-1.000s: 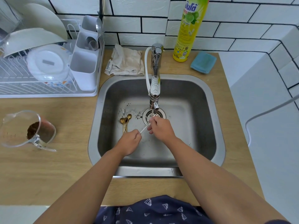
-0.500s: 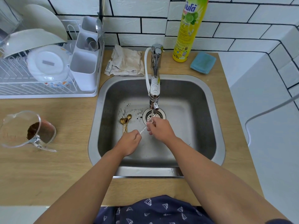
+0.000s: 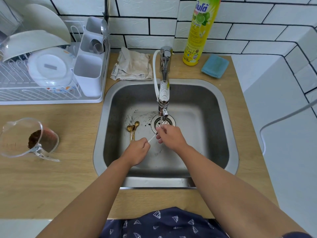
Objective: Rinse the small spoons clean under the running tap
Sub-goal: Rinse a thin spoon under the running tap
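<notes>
Over the sink (image 3: 229,127), both hands work one small silver spoon (image 3: 152,139) under the tap (image 3: 164,93). Left hand (image 3: 137,152) is curled round the handle end, w/ the shaft sticking out up-right. Right hand (image 3: 169,136) pinches the other end, fingers bent over it; bowl is hidden by the fingers, so can't tell its state. Thin stream of water (image 3: 161,119) falls from the spout onto the right fingertips, just in front of the drain (image 3: 169,121). Gold spoons (image 3: 132,128) lie bunched on the sink floor, left of the drain, near but apart from the left hand; another silver spoon (image 3: 130,118) lies just behind them. Dark specks dot the floor around them. On the counter: jug (image 3: 25,136) w/ brown residue at left, rack (image 3: 51,98) w/ dishes behind it, cloth (image 3: 133,66), soap bottle (image 3: 199,31) & sponge (image 3: 215,66) along the back.
</notes>
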A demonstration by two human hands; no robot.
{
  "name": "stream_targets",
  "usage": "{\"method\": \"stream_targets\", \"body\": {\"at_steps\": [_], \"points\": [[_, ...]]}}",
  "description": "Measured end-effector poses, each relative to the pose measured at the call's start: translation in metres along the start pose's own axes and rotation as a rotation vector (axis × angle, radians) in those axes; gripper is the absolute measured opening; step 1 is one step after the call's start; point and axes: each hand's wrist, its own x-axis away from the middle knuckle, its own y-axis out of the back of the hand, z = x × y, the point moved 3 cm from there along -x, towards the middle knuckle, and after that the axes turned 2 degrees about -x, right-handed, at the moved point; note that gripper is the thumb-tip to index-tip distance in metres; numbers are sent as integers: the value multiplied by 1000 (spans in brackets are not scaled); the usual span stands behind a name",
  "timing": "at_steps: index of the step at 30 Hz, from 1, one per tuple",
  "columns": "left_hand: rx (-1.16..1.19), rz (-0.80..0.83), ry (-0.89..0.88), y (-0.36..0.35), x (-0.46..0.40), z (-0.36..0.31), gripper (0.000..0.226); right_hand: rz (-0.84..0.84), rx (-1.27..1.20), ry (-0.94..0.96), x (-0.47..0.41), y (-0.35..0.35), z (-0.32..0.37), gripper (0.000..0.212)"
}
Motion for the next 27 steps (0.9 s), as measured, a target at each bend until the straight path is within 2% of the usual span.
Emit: {"method": "stream_targets", "body": {"at_steps": [8, 12, 15, 17, 18, 23, 27], "points": [[24, -22, 2, -2, -2, 3, 31, 11, -55, 3, 2, 0, 5, 26], [116, -39, 33, -1, -4, 5, 37, 178, -454, -75, 5, 0, 5, 23], [170, -22, 45, -2, -2, 5, 53, 154, -619, -62, 6, 2, 5, 17], [165, 5, 25, -5, -1, 5, 55, 80, -621, -64, 6, 2, 6, 8], [149, 14, 14, -5, -2, 4, 54, 57, -606, -73, 5, 1, 5, 11], [82, 12, -25, -5, -4, 5, 53, 74, -554, -44, 6, -3, 8, 16], [126, -12, -18, -6, -4, 6, 54, 64, -585, -53, 6, -2, 12, 16]]}}
